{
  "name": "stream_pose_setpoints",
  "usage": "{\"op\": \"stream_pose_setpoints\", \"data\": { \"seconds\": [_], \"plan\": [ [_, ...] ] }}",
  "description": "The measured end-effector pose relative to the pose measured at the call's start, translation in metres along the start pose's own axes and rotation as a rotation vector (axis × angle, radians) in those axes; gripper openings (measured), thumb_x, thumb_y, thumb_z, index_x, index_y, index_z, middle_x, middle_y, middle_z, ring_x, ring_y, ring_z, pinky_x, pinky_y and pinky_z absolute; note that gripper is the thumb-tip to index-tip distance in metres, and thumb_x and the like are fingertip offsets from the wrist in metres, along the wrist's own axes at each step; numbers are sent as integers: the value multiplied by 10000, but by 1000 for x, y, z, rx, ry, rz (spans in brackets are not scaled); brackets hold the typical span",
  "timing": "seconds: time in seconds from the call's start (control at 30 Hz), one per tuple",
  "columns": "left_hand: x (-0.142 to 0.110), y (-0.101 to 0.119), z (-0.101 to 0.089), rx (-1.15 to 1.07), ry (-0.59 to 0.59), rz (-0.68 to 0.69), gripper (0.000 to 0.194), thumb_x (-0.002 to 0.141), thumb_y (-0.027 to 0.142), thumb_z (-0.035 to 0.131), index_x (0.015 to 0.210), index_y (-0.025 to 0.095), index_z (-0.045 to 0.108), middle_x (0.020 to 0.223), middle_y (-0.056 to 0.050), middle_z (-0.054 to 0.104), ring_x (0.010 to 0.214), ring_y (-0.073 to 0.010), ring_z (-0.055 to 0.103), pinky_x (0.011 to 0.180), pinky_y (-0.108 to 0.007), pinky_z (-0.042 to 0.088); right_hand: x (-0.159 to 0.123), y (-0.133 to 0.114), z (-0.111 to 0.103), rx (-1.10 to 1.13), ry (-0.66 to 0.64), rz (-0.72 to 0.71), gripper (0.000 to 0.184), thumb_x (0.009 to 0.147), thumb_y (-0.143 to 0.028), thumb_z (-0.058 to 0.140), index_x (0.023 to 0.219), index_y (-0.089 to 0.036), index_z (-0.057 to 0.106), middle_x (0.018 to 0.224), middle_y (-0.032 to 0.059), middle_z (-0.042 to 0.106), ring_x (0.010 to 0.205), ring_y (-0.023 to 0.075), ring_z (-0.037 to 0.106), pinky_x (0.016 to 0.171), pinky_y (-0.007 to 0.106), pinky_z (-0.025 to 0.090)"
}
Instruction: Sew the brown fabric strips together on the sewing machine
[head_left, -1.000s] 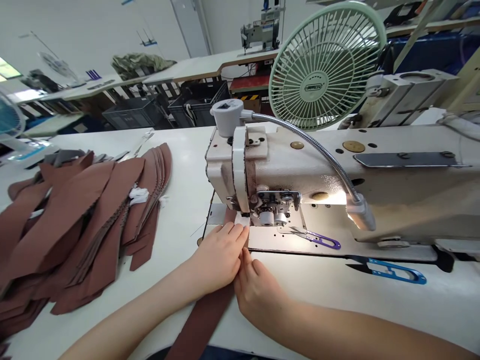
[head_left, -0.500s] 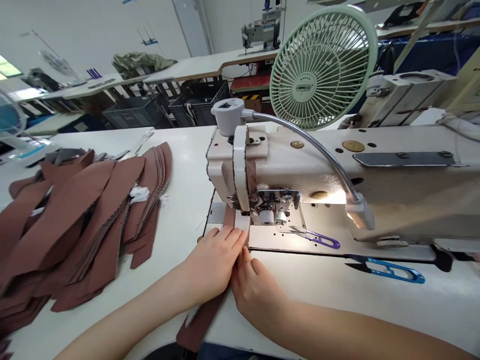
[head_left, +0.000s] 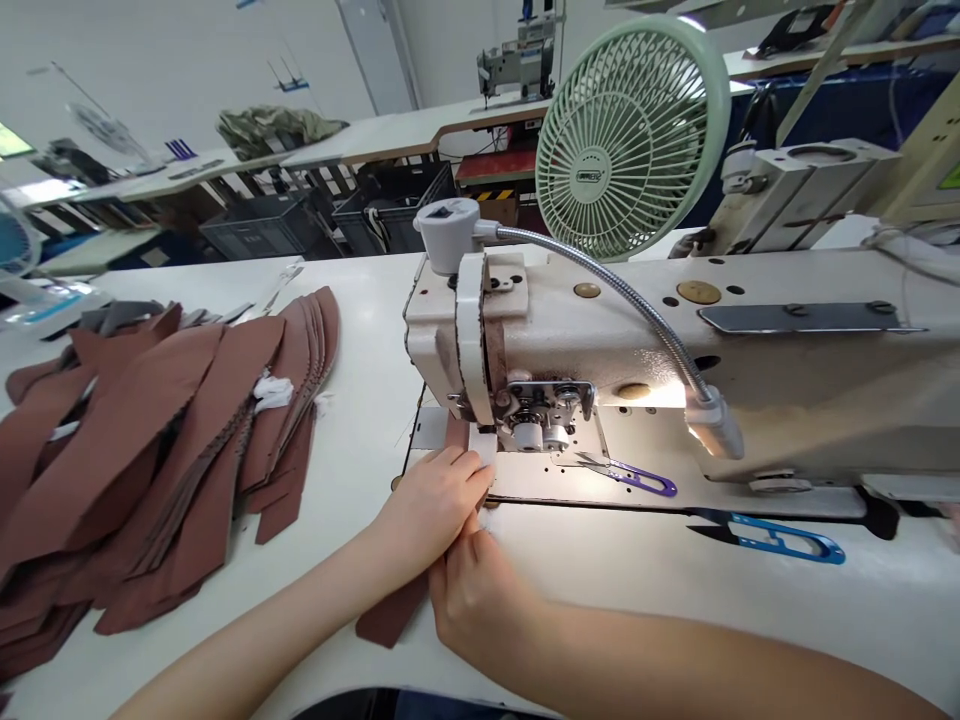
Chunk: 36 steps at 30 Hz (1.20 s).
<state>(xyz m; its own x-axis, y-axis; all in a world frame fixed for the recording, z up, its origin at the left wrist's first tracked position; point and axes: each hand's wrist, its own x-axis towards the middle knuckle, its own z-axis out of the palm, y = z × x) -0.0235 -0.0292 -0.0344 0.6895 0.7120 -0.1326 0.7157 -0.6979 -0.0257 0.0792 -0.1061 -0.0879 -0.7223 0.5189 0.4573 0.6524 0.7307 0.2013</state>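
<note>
A long brown fabric strip (head_left: pixel 394 610) runs under the needle area of the sewing machine (head_left: pixel 433 345), with a white band (head_left: pixel 484 447) lying along its right side. Close in front of the presser foot, my left hand (head_left: pixel 439 500) presses down on the strip with fingers bent and held together. Just below it, my right hand (head_left: pixel 480 600) is closed on the strip's right edge, its fingertips touching near the left hand. The strip's lower end sticks out toward me beneath my left wrist. My fingers hide the middle of the strip.
Purple thread snips (head_left: pixel 630 475) lie on the machine bed, and blue snips (head_left: pixel 787 538) on the table to the right. A heap of brown fabric pieces (head_left: pixel 150 430) covers the left side. A lamp (head_left: pixel 712 420) and a green fan (head_left: pixel 630 140) stand over and behind the machine.
My right hand has moved down and left along the strip, toward me. The strip's near end has shifted up toward the machine. My left hand stays close to the same spot.
</note>
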Motion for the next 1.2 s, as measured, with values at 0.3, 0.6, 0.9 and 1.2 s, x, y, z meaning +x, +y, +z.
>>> {"op": "stream_pose_setpoints", "data": {
  "seconds": [0.3,0.6,0.9,1.2],
  "plan": [
    [11,-13,1,72,23,26,227,730,39,516,906,154,603,863,-77,580,818,-214,519,687,-320,415,1,6,-1,-64,13,27,349,777,-96,456,1027,39,658,995,257,689,919,338,633,683,426,429],
    [1,-1,-7,191,-22,57,150,856,72,473,912,138,595,833,-69,589,771,-202,535,671,-329,374,3,6,7,61,-99,3,213,771,-89,504,907,-49,663,825,215,700,725,294,631,531,374,393],
    [6,-4,-4,168,-8,29,153,866,65,456,872,135,592,864,-76,602,811,-209,537,669,-327,364,2,8,6,35,-108,32,256,728,-91,527,916,3,675,894,272,690,796,328,640,521,365,395],
    [1,-11,0,88,8,84,156,850,58,473,913,151,582,834,-50,603,734,-180,534,651,-309,370,-10,17,10,-23,-26,19,370,778,-33,410,1030,65,662,1048,280,667,982,377,627,694,459,446]
  ]
}}
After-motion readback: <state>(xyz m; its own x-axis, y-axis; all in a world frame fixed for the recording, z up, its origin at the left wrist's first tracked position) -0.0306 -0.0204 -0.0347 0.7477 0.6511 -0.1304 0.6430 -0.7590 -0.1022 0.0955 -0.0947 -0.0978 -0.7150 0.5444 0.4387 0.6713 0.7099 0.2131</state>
